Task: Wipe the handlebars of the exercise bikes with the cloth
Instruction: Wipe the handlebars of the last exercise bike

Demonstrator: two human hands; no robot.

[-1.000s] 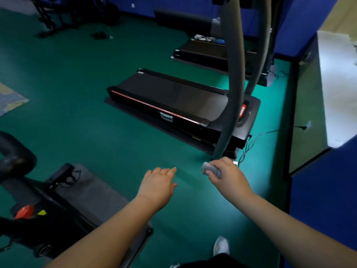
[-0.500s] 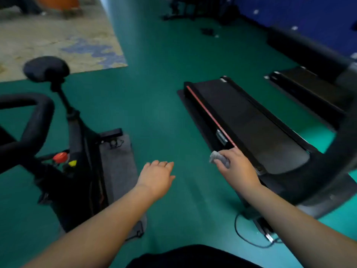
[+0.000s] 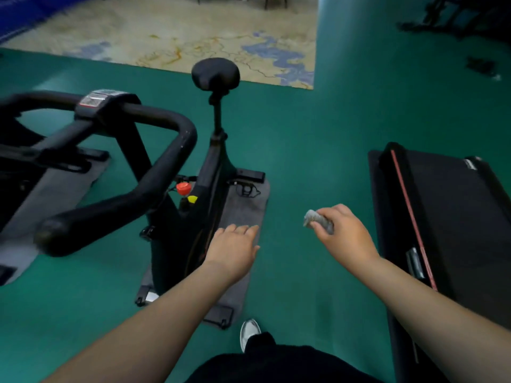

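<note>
A black exercise bike (image 3: 210, 172) stands left of centre on a grey mat. Its thick black handlebars (image 3: 154, 172) loop across the left, with a small console (image 3: 102, 99) on the crossbar. The black saddle (image 3: 215, 73) is farther back. My right hand (image 3: 345, 236) holds a small grey cloth (image 3: 315, 219) bunched in its fingers, in the air to the right of the bike. My left hand (image 3: 235, 250) hovers with relaxed fingers above the mat, holding nothing. Neither hand touches the handlebars.
A black treadmill (image 3: 448, 217) with a red side stripe lies along the right. A second grey mat (image 3: 52, 183) with another machine is at the far left. A beige patterned floor area (image 3: 193, 34) lies beyond. Green floor (image 3: 304, 150) separates bike and treadmill. My shoe (image 3: 249, 331) is below.
The view has swung left: the treadmill has slid to the right edge and the bike with its handlebars has come into the centre-left. Both hands keep their pose, cloth still held.
</note>
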